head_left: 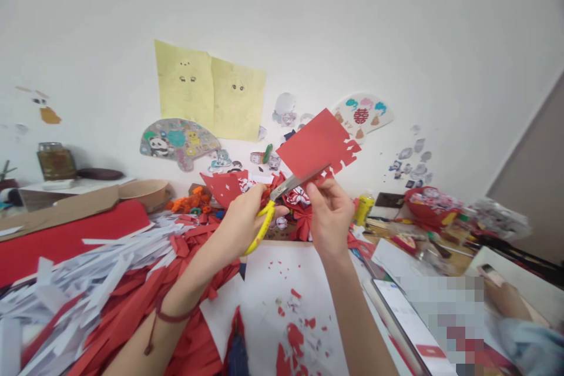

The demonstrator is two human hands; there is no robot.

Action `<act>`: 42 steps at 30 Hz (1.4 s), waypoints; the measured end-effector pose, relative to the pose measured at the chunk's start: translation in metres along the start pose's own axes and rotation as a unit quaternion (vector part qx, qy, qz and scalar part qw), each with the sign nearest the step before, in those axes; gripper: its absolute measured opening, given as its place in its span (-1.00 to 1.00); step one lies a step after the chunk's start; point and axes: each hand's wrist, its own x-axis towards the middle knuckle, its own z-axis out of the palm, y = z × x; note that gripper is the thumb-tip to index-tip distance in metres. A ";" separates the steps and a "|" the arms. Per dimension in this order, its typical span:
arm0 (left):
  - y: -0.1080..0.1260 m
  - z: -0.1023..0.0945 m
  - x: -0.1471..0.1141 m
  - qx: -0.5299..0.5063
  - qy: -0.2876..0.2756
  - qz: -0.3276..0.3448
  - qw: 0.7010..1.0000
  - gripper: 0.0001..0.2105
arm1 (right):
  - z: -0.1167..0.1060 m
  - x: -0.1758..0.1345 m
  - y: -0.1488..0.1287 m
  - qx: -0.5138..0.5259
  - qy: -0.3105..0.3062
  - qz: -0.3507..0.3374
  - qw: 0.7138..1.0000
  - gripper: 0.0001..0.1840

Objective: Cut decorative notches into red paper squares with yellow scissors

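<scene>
My left hand (242,222) is closed around the yellow handles of a pair of scissors (263,228), whose blades point up and to the right. The blades lie across the lower edge of a red sheet of paper (311,144). This sheet is held up in front of the wall, and its right edge is cut into jagged notches. Thumb and fingers of my right hand (331,217) pinch its lower right corner. Below both hands, small red scraps (294,338) lie scattered on a white sheet (264,288).
Piles of white paper strips (106,276) and red paper strips (163,299) cover the left side. A phone-like screen (403,320) lies at right, near another person's hand (506,299). Behind stand a yellow bottle (363,209) and a red container (429,217) of crumpled paper.
</scene>
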 end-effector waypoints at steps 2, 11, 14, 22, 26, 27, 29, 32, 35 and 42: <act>0.002 0.004 0.000 -0.007 0.004 -0.004 1.000 -0.73 | 0.001 -0.001 0.002 0.015 0.012 0.002 1.000 -0.86; -0.004 0.022 -0.001 -0.051 0.007 0.005 0.999 -0.80 | 0.006 -0.005 0.009 0.064 0.045 0.045 0.996 -0.73; -0.005 0.025 -0.002 -0.051 0.005 0.006 0.999 -0.81 | 0.007 -0.006 0.011 0.071 0.045 0.051 0.995 -0.72; 0.002 0.027 -0.001 -0.043 0.002 -0.027 0.999 -0.70 | 0.012 -0.009 0.012 0.083 0.068 0.063 0.992 -0.69; 0.005 0.028 -0.002 -0.058 0.004 -0.026 0.998 -0.72 | 0.015 -0.011 0.011 0.100 0.074 0.077 0.989 -0.69; 0.005 0.028 -0.002 -0.062 0.004 -0.023 0.998 -0.73 | 0.015 -0.012 0.012 0.099 0.077 0.082 0.989 -0.68; 0.006 0.028 -0.003 -0.068 0.003 -0.019 0.998 -0.74 | 0.017 -0.013 0.012 0.092 0.083 0.092 0.988 -0.67; 0.007 0.028 -0.003 -0.067 0.005 -0.020 0.998 -0.75 | 0.018 -0.015 0.013 0.080 0.082 0.106 0.988 -0.68; 0.005 0.026 -0.003 -0.069 -0.002 -0.020 0.997 -0.74 | 0.016 -0.013 0.013 0.074 0.083 0.091 0.990 -0.69; 0.001 0.007 -0.001 0.016 0.009 -0.028 0.999 -0.69 | 0.001 0.000 0.006 0.031 0.014 0.039 0.999 -0.81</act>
